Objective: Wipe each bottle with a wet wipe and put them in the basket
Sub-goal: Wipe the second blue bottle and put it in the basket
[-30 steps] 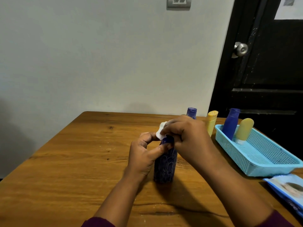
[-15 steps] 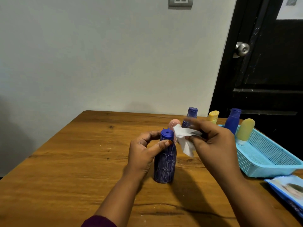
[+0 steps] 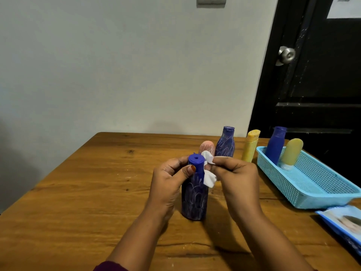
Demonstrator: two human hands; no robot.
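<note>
Right hand's [image 3: 235, 179] pinched wipe [image 3: 209, 176] moved closer; left hand [image 3: 168, 182] grips one of six bottles [image 3: 195, 200].

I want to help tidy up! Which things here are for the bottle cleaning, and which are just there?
For the job: scribbled blue bottle in the left hand, wet wipe in the right hand, pink bottle, tall blue bottle, yellow bottle, blue basket holding a plain blue bottle and yellow tube, wipes pack.
Just there: door knob, wall switch.
</note>
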